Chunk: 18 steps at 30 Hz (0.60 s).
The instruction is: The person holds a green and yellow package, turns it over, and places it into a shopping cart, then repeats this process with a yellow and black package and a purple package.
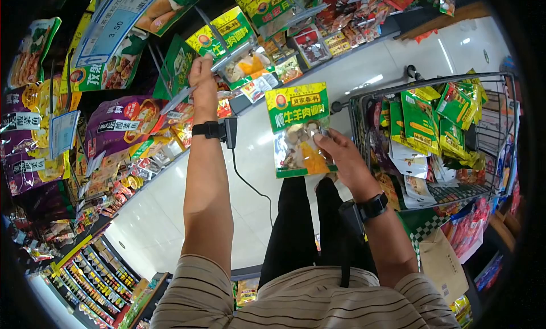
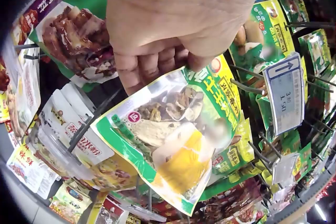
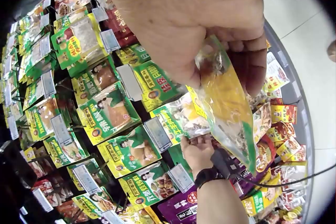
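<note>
Our left arm [image 1: 208,187] reaches straight out, left hand [image 1: 203,83] pinching one packet [image 2: 176,134]; nearer us, our right hand [image 1: 348,161] pinches a second packet [image 1: 300,137].

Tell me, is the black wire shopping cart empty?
Not empty, partly filled: the cart holds heaped green-and-yellow plastic packets, bare mesh showing beside them.

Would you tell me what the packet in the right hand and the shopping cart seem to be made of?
The packet looks like glossy plastic film: it catches highlights, and its clear window shows the contents. The cart is probably dark, smooth metal wire, judging by its slim grid bars.
</note>
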### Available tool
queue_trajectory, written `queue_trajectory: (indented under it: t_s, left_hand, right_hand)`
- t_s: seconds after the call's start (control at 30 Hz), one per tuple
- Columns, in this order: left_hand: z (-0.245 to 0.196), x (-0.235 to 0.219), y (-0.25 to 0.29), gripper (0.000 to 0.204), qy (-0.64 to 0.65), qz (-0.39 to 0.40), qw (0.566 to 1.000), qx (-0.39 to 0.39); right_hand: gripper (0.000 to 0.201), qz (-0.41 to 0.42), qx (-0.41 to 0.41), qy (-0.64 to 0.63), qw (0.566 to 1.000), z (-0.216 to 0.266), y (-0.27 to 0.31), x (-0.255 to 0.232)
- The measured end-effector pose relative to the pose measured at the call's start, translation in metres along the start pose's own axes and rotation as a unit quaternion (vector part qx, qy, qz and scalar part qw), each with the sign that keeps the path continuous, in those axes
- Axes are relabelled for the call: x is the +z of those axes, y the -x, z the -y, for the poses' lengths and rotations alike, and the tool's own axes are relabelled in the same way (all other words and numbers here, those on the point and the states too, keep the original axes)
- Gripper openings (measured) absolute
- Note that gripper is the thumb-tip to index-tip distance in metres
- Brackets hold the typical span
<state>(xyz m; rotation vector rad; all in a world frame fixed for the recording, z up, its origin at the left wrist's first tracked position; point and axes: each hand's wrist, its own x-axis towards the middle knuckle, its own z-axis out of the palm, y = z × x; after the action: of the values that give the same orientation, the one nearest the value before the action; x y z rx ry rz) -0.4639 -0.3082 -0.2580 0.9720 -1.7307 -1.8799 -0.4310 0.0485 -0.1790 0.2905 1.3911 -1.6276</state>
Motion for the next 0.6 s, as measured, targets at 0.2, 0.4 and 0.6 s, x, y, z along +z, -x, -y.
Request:
queue_trajectory:
  t_s: [0.2, 0.4, 0.6]
  left_hand:
    - [-0.006, 0.002, 0.010, 0.028, -0.016, -0.015, 1.000, 0.003]
    - [-0.018, 0.003, 0.021, 0.023, -0.026, 0.002, 1.000, 0.011]
    - [-0.015, 0.003, 0.020, 0.023, -0.006, 0.004, 1.000, 0.000]
  right_hand:
    - [0.031, 0.003, -0.008, -0.016, 1.000, -0.013, -0.011, 0.000]
    - [0.031, 0.000, -0.001, -0.039, 0.999, -0.005, -0.005, 0.012]
    - [0.028, 0.009, 0.007, -0.060, 0.998, -0.011, -0.013, 0.005]
